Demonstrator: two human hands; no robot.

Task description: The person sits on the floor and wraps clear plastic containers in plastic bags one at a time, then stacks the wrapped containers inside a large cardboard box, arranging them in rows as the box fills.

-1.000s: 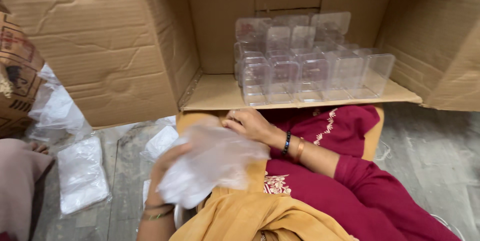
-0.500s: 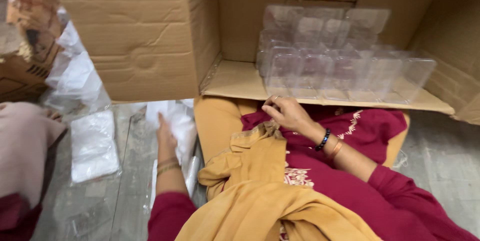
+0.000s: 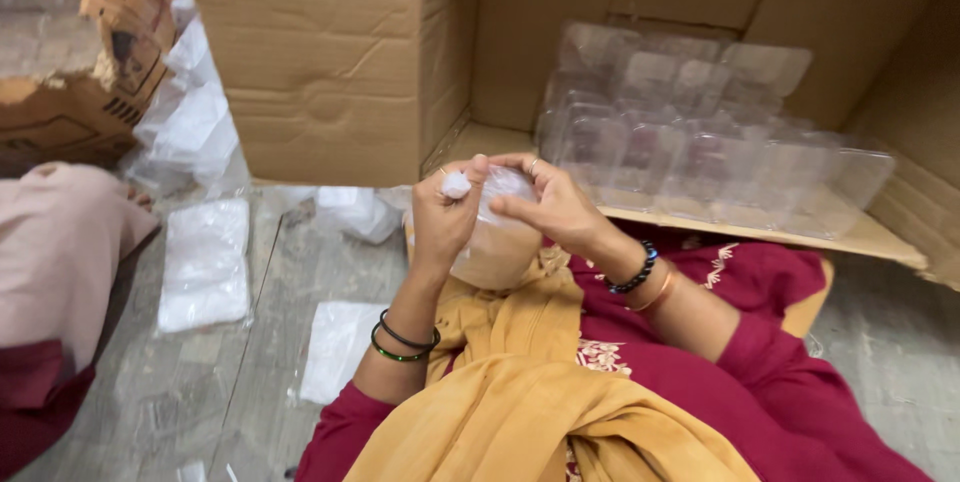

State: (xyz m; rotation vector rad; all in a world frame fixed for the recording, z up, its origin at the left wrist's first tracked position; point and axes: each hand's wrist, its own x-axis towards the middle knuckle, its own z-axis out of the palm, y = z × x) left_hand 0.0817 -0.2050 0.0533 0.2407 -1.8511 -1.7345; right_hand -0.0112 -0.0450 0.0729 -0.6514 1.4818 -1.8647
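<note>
Cardboard fills the upper frame: a big open carton (image 3: pixel 330 62) lies on its side at twelve o'clock, its lower flap (image 3: pixel 700 217) carrying rows of clear plastic boxes (image 3: pixel 700 142) stacked toward one o'clock. Below it, across six o'clock, I see the maroon dress and a mustard scarf (image 3: pixel 540 392) on my lap. On the grey floor (image 3: pixel 180 382) at nine o'clock lie flat white plastic packets (image 3: pixel 205 262), with another pouch (image 3: pixel 335 347) at seven o'clock and crumpled film (image 3: pixel 355 212) just beside the carton's corner. A second person's pink and maroon clothing (image 3: pixel 50 272) shows at the left edge, under a torn printed box (image 3: pixel 90 62) at ten o'clock.

At centre, both my hands meet on one clear plastic container (image 3: pixel 495 242), held over the scarf just in front of the flap. My left hand (image 3: pixel 445 217) grips its near side, thumb and forefinger pinching a small white twist of film (image 3: pixel 456 184) at its top. My right hand (image 3: pixel 550 207) curls over the top edge, fingers pressing the rim.

By my judgement the container is very light, thin-walled and slick, likely to flex or crack if squeezed; holding it by rim and corners, where it is stiffest, looks safest.
</note>
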